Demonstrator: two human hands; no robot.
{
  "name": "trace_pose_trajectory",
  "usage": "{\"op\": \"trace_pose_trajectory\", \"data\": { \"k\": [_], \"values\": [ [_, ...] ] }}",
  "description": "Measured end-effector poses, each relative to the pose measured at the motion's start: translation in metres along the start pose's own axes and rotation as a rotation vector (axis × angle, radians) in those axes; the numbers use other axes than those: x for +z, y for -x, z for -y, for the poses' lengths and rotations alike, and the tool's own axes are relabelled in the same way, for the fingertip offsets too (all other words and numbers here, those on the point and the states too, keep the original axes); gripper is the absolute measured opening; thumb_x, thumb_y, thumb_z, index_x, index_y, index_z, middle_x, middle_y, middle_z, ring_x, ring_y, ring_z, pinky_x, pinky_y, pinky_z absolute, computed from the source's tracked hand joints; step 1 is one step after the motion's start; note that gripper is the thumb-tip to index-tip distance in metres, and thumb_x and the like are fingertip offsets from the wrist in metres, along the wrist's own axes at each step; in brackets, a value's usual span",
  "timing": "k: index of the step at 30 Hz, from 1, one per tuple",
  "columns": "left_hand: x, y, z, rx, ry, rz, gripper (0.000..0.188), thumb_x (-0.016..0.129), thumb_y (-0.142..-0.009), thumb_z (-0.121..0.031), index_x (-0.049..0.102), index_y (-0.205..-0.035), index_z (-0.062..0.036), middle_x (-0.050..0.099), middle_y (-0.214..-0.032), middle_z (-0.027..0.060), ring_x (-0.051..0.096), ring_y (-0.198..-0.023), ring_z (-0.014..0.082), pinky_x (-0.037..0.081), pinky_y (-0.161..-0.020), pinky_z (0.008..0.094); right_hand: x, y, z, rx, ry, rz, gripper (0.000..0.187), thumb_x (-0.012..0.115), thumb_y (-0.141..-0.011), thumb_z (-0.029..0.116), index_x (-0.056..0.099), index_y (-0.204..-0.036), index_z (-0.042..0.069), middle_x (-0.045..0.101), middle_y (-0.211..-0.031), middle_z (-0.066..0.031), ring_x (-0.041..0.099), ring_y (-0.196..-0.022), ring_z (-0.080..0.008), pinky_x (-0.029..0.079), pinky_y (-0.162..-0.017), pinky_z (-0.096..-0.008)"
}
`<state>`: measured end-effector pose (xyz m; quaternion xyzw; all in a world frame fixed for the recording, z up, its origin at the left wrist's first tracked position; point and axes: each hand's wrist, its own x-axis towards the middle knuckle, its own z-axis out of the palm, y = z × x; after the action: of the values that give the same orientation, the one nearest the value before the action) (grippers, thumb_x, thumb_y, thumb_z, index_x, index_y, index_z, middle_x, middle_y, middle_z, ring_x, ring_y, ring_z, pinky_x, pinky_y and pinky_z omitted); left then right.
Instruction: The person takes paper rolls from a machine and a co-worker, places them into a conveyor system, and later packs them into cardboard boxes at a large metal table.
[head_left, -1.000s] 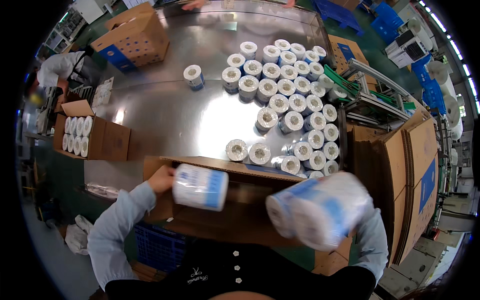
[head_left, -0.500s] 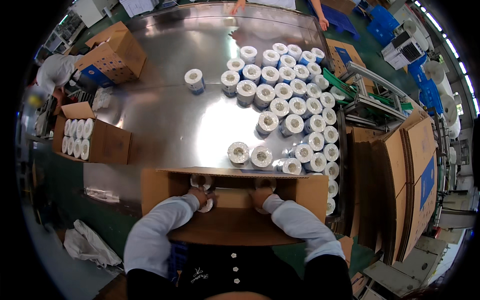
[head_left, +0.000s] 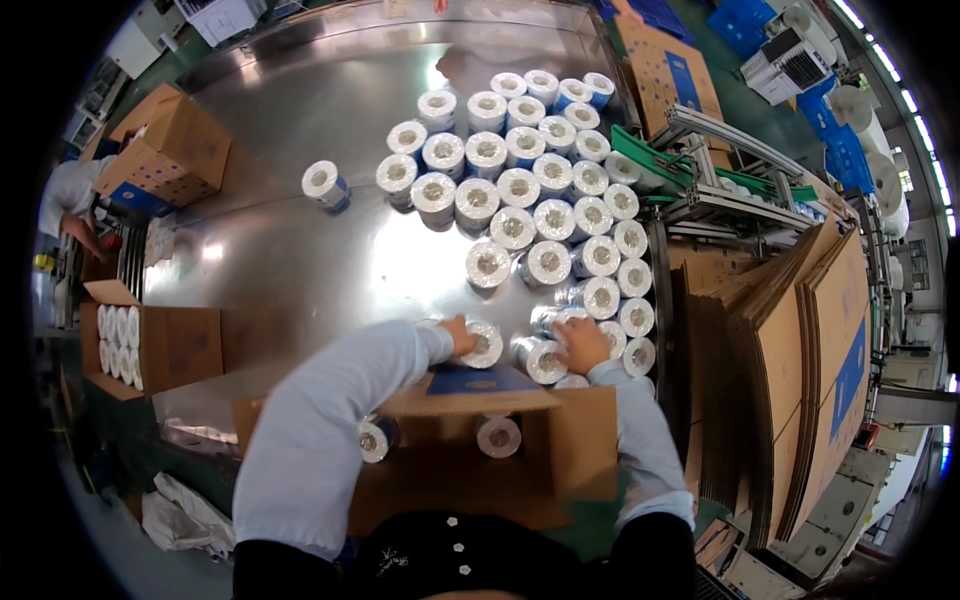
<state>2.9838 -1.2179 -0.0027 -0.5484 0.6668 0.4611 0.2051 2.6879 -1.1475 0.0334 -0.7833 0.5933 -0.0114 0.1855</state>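
Observation:
My left hand [head_left: 461, 337] is closed against the left side of a wrapped paper roll [head_left: 483, 345] on the metal table, just beyond the box. To its right, my right hand [head_left: 583, 345] curls over the near side of the cluster, its fingers against a paper roll [head_left: 540, 359] and beside a tipped one [head_left: 556, 320]. Its fingertips are partly blurred. Below my arms, an open cardboard box [head_left: 585, 440] has its far flap raised. Inside it are a paper roll [head_left: 372, 440] at the left and another [head_left: 499, 437] nearer the middle. My left forearm hides part of the box.
Many more rolls crowd the right half of the metal table [head_left: 270, 265]; one roll [head_left: 326, 187] stands apart. A filled box [head_left: 180, 350] sits at the left. Flattened cartons [head_left: 790, 390] lean at the right, below a conveyor frame [head_left: 720, 200]. A co-worker [head_left: 70, 205] is at far left.
Both hands have come out of the box and reached forward to the rolls on the table. Two rolls now show inside the box. The whole view has shifted.

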Motion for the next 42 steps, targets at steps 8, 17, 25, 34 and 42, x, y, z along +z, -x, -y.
{"op": "trace_pose_trajectory", "data": {
  "k": [8,17,25,34,42],
  "values": [
    [0.038,-0.023,-0.031,-0.113,-0.165,-0.374,0.080,0.060,-0.073,-0.069,0.050,-0.138,-0.0223,0.050,-0.114,0.0256,0.045,-0.109,0.0426,0.033,-0.098,0.0509,0.061,-0.015,-0.012,0.201,0.019,-0.101,0.027,0.075,-0.059,0.020,0.070,-0.083,0.011,0.048,-0.097,-0.0184,0.047,-0.098,-0.0376,0.041,-0.084,-0.0448],
    [0.031,-0.019,-0.009,-0.061,-0.217,-0.523,0.056,0.074,-0.056,-0.053,0.076,-0.087,-0.0068,0.047,-0.113,0.0223,0.042,-0.105,0.0405,0.040,-0.093,0.0411,0.066,-0.009,-0.026,0.236,-0.039,-0.158,0.034,0.080,-0.056,0.030,0.075,-0.086,0.015,0.050,-0.097,-0.0165,0.050,-0.093,-0.0361,0.043,-0.079,-0.0438],
    [-0.037,0.023,0.037,0.118,-0.114,-0.538,0.048,0.078,-0.055,-0.049,0.073,-0.076,-0.0056,0.054,-0.104,0.0186,0.047,-0.101,0.0368,0.043,-0.089,0.0419,-0.031,-0.003,-0.004,0.427,-0.440,-0.563,0.041,0.082,-0.056,0.020,0.075,-0.096,0.014,0.045,-0.092,-0.0082,0.051,-0.086,-0.0243,0.048,-0.075,-0.0324],
    [-0.136,0.282,0.039,0.719,0.654,-0.738,0.061,0.078,-0.077,-0.027,0.056,-0.129,-0.0062,0.058,-0.124,0.0110,0.059,-0.110,0.0230,0.047,-0.099,0.0354,-0.232,0.105,0.094,-0.116,0.291,-1.074,0.044,0.079,-0.060,0.009,0.074,-0.104,0.011,0.051,-0.114,-0.0134,0.051,-0.110,-0.0270,0.046,-0.090,-0.0352],
    [0.023,0.299,0.073,0.077,1.911,0.064,0.052,0.077,-0.078,-0.010,0.058,-0.125,-0.0059,0.062,-0.119,0.0136,0.061,-0.104,0.0225,0.051,-0.089,0.0393,-0.229,0.130,0.172,-1.086,0.093,-0.232,0.021,0.071,-0.073,0.021,0.066,-0.090,0.010,0.055,-0.099,-0.0109,0.060,-0.091,-0.0279,0.053,-0.077,-0.0339]
  ]
}}
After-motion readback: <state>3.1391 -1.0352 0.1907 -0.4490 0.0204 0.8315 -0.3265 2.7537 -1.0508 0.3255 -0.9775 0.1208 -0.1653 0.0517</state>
